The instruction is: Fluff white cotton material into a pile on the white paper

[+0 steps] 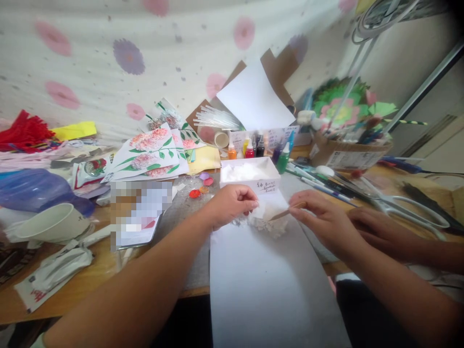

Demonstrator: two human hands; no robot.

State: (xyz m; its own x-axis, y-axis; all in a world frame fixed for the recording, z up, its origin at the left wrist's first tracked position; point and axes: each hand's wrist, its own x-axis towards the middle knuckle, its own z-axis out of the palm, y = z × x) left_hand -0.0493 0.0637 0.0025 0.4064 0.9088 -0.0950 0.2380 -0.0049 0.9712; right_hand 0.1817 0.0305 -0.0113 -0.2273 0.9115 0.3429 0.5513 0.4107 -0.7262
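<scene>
My left hand (234, 205) is closed in a pinch at the left edge of a whitish clump of small petal-like pieces (271, 227). Whatever sits between its fingertips is too small to make out. From the right, my right hand (319, 215) grips a thin tan wooden stick (281, 214), its tip pointing down to the left and touching or just over the clump. Beneath lies a long white sheet of paper (264, 290). Just behind the hands stands a white box (270, 186) with white contents and handwriting on its front.
Another person's hand (377, 227) rests at the right, near large scissors (409, 205). Small paint bottles (249, 151) stand behind the box. A phone (143, 217), paint blobs (195, 193) and flower pictures (152, 157) lie left. A cardboard box of tools (348, 152) is back right.
</scene>
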